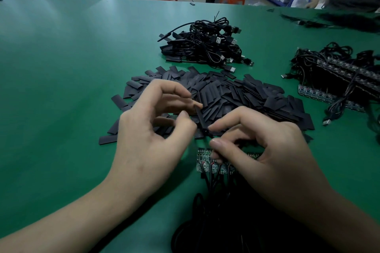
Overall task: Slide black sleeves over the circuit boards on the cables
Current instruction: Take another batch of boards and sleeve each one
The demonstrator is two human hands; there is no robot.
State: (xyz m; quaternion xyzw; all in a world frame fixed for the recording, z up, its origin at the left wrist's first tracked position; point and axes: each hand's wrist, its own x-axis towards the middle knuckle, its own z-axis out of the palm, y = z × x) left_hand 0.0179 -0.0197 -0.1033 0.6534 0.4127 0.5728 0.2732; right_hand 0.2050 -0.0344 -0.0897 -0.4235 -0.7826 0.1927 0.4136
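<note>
Right, your left hand (156,127) has a black sleeve (199,118) pinched between thumb and fingertips, standing nearly upright. Your right hand (267,150) pinches what looks like the cable end (208,132) just under the sleeve's lower mouth; the board on that end is too dark to make out. So both grips are closed on their pieces, meeting at the centre.

Now the trick, I'd say: squeeze the flat sleeve by its edges so the mouth pops open. Line the board up edge-on and feed it straight, no twisting, or a corner may snag. Push until the board is fully covered.

The strip of circuit boards (205,162) lies on the green table (61,88) at six o'clock from the pinch, partly under your right fingers. Its cables (211,185) run toward you. The loose sleeve pile (236,92) sits at twelve o'clock, with a bundle (205,47) that looks already sleeved beyond it. More bare boards (312,92) wait out at two o'clock.
</note>
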